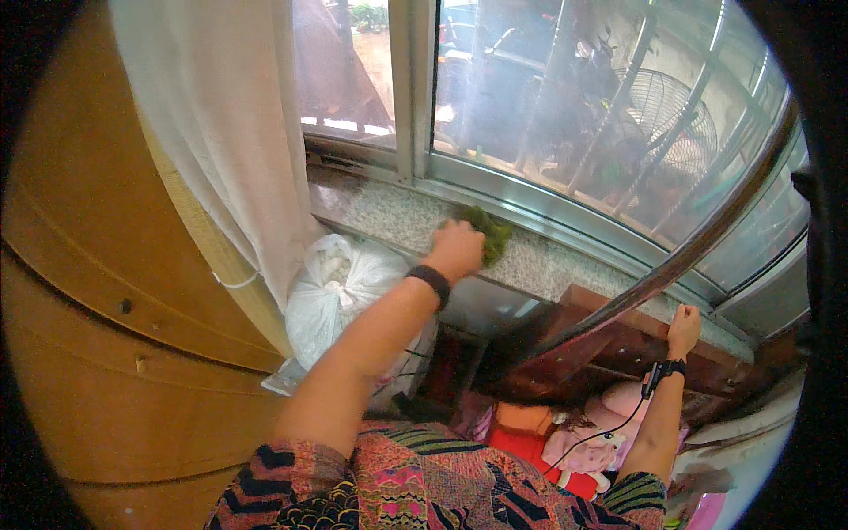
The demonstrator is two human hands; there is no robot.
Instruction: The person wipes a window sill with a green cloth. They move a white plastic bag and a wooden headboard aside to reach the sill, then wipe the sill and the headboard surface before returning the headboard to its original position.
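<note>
My left hand (459, 250) is closed around part of a dark green cloth (489, 233). The cloth, bunched up, lies against the speckled granite window sill (540, 265), just in front of the window's metal frame. Farther right, my right hand (684, 329) is curled into a fist above the right end of the sill, near the edge of a dark wooden furniture piece (609, 311). Nothing shows in that fist; whether it touches the wood I cannot tell. Both wrists wear dark bands, and a thin cable runs from the right one.
A tied white plastic bag (341, 298) stands below my left forearm, beside a pale curtain (225, 132). A curved dark bar (662, 268) crosses before the barred sliding window (503, 93). Pink soft toys (586, 447) and red fabric lie below my right arm. Brown wooden panels (132, 371) rise at left.
</note>
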